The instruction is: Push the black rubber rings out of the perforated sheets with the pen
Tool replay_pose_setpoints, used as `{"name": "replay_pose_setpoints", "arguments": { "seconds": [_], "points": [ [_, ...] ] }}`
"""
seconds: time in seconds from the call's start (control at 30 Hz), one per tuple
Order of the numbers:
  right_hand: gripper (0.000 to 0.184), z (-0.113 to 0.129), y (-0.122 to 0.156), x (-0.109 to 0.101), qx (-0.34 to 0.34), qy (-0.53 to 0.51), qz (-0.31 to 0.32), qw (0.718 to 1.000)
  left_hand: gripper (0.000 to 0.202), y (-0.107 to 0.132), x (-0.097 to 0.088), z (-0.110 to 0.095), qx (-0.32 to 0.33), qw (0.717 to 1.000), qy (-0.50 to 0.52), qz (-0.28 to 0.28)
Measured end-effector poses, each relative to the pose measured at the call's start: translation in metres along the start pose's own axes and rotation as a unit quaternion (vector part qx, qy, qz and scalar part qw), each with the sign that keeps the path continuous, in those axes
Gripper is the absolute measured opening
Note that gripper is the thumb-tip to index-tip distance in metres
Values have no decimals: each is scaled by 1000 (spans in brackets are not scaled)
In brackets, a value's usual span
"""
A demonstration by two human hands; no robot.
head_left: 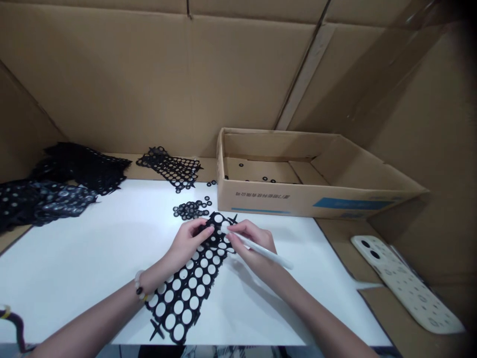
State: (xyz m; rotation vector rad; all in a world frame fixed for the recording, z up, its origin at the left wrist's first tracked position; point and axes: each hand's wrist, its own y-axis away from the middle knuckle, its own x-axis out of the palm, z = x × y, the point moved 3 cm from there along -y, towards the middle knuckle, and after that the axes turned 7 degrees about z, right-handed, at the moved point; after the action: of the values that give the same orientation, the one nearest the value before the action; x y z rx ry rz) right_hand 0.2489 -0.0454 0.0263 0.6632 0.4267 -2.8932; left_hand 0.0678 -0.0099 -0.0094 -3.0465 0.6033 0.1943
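Observation:
A black perforated rubber sheet [188,291] with round holes lies on the white table [93,258] in front of me. My left hand [190,238] presses on the sheet's far end, fingers curled and pinching it. My right hand [251,238] grips a white pen-like tool [263,252], its tip at the sheet's far end beside my left fingers. A small heap of loose black rings [190,209] lies just beyond the sheet.
An open cardboard box [298,199] with a few rings inside stands at the back right. More black sheets lie at the back [171,169] and in piles at the left [55,184]. A white phone case [406,283] lies right. Cardboard walls surround the table.

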Motion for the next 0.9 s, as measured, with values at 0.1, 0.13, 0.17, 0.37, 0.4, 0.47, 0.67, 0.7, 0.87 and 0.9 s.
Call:
{"name": "replay_pose_setpoints", "arguments": {
  "seconds": [0.1,0.13,0.17,0.37,0.4,0.47,0.67,0.7,0.87,0.9],
  "points": [
    [11,0,-1,1,-3,4,2,1000,20,1,0,-3,8,1000,-18,1],
    [11,-1,-1,0,0,1,0,1000,21,1,0,-5,10,1000,-21,2],
    [11,-1,-1,0,3,-4,-2,1000,21,1,0,-6,11,1000,-23,2],
    [10,-1,-1,-2,5,-14,6,1000,21,1,0,-6,9,999,-31,-3],
    [10,-1,-2,-2,0,-9,7,1000,21,1,0,-5,8,1000,-30,-3],
    [10,0,-2,-2,-10,2,9,1000,20,2,0,-5,6,1000,-28,2],
    [11,-1,-2,3,-13,28,2,1000,22,5,0,-11,52,994,-96,-7],
    [11,-1,-1,5,-19,32,-5,999,22,5,0,-12,63,991,-116,-13],
    [12,-5,2,14,-30,42,-27,998,21,7,2,-13,107,982,-154,-38],
    [12,-5,3,14,-34,46,-31,998,19,6,2,-11,107,983,-141,-51]
  ]
}}
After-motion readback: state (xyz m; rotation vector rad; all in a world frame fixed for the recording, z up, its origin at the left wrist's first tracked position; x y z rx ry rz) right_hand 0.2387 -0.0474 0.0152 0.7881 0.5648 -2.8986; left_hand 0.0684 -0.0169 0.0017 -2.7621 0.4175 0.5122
